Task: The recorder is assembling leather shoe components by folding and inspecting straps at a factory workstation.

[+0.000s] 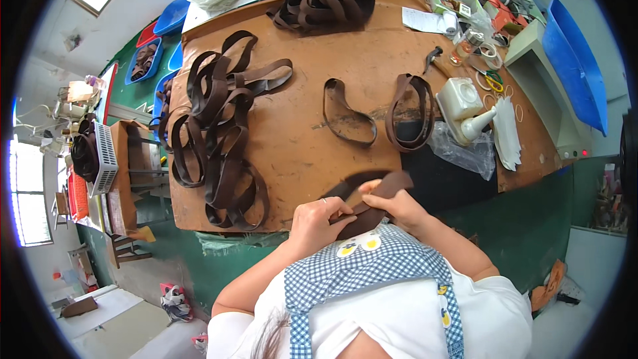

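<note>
Close to my body, at the near edge of the table, I hold a dark brown strap (362, 225) bent into a loop. My left hand (316, 225) pinches it from the left, and my right hand (399, 207) grips it between thumb and fingers on the right. Part of the strap by the right hand is smeared by motion. Beyond my hands a single strap loop (364, 138) stands on edge, and to its right is a coil of several loops (397, 143). A tangled heap of brown straps (222, 116) covers the table's left side.
On the brown-topped table (299, 179), a bundle of straps (325, 6) lies at the far edge. To the right are a white bottle (475, 126), a glass jar (465, 46), yellow-handled scissors (493, 81) and a plastic bag (465, 149). Blue trays (143, 60) stand beyond the left edge.
</note>
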Available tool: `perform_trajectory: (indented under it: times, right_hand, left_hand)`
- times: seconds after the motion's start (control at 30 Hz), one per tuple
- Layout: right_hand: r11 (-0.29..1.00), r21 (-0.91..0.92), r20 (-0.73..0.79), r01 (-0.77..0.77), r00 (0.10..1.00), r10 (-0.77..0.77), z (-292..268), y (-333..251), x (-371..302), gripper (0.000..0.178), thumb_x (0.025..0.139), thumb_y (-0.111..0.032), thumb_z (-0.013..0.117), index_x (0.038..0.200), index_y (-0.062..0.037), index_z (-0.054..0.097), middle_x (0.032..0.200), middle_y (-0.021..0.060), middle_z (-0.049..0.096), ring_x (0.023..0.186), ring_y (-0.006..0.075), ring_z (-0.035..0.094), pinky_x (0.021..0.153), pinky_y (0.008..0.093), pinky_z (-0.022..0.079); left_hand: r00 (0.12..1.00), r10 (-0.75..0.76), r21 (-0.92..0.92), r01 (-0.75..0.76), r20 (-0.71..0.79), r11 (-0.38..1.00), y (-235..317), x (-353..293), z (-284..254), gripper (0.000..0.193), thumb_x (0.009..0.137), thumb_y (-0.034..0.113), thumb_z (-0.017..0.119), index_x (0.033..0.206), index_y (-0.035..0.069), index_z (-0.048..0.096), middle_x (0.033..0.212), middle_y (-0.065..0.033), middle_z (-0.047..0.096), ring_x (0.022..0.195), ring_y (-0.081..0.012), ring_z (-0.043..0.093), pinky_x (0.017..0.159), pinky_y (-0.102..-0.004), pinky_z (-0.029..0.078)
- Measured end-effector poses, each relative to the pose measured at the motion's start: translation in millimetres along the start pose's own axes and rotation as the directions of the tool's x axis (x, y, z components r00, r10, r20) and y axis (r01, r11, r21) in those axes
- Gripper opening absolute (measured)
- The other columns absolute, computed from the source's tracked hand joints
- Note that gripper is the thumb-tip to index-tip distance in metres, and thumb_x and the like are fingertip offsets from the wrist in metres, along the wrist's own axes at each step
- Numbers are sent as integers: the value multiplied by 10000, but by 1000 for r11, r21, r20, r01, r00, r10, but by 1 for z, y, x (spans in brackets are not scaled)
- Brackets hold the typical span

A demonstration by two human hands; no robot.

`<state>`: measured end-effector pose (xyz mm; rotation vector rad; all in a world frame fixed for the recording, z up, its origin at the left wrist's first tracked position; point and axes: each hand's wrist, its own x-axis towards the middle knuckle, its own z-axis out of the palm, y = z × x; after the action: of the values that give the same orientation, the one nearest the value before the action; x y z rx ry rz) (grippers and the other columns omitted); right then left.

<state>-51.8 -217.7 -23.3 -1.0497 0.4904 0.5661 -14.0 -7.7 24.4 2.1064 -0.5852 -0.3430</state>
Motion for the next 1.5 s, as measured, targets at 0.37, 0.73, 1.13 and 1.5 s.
perform_trajectory:
  times: [0.37, 0.73, 1.13, 1.5]
  right_hand:
    - [532, -675, 413, 512, 859, -303, -28, -36, -11, 182, 912, -151, 614, 948, 6, 698, 806, 80, 705, 754, 131, 640, 725, 299, 504]
    - [735, -592, 544, 331, 837, 62, 10, -33, 16, 171, 875, -126, 669, 936, 25, 721, 808, 55, 708, 751, 80, 615, 702, 251, 494]
    - [749, -529, 561, 400, 826, -44, 28, -60, 12, 192, 884, -157, 667, 893, 30, 712, 743, 15, 666, 705, 52, 562, 644, 227, 458]
    - [712, -616, 480, 336, 877, 2, 17, -55, 0, 199, 855, -159, 697, 914, 29, 726, 756, 54, 698, 686, 78, 586, 648, 249, 477]
  left_hand:
    - [906, 382, 39, -395, 181, 918, -4, 20, 12, 108, 716, 123, 736, 797, 93, 673, 736, -50, 639, 685, -236, 646, 584, -348, 521]
    - [927, 339, 18, -346, 163, 938, -8, 0, -4, 201, 733, 112, 777, 817, 49, 605, 771, -98, 617, 705, -282, 626, 612, -353, 505]
    - [941, -188, -198, 248, 282, 948, 7, 3, -47, 192, 797, 96, 762, 861, 1, 608, 712, -5, 603, 696, -44, 545, 622, -232, 463]
    - [973, 150, -110, -132, 177, 985, 3, 2, -30, 174, 795, 42, 731, 880, 15, 581, 800, -68, 614, 707, -148, 572, 611, -292, 457]
